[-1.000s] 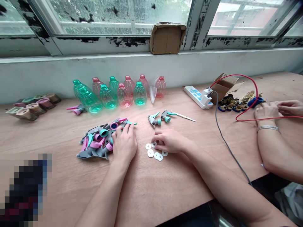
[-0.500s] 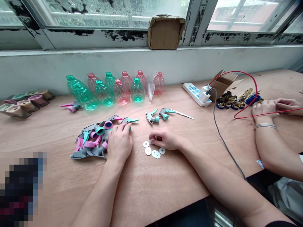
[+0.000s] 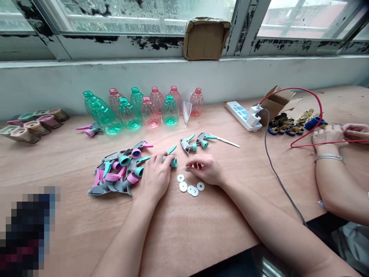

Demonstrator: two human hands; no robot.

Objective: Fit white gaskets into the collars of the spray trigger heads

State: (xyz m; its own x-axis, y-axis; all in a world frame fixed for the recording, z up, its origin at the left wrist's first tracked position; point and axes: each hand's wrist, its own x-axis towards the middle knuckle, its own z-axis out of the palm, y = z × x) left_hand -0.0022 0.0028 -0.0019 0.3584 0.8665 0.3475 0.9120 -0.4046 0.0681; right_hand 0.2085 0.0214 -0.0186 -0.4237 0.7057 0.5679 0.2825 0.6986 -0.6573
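My left hand [image 3: 157,174] is closed around a grey spray trigger head [image 3: 173,162] with a teal collar and lever, its collar facing right. Just right of it, my right hand [image 3: 205,169] pinches a small white washer [image 3: 185,168] between thumb and finger. Several flat white washers [image 3: 183,187] lie on the table below my right hand. A pile of grey, pink and teal spray trigger heads [image 3: 115,177] lies left of my left hand. Beyond my hands are two teal-and-grey trigger heads [image 3: 188,145] and a pair of tweezers [image 3: 226,141].
Green and pink clear bottles [image 3: 152,113] stand along the wall. A power strip [image 3: 242,115] with a grey cable [image 3: 271,165] and red cable [image 3: 319,105] lies right. Another person's hands [image 3: 331,136] work near brass-coloured parts [image 3: 284,125]. Small tinted containers [image 3: 29,127] sit far left.
My left hand has moved right, away from the pile, bringing a teal-collared trigger head with it. My right hand has lifted a washer slightly from the others.
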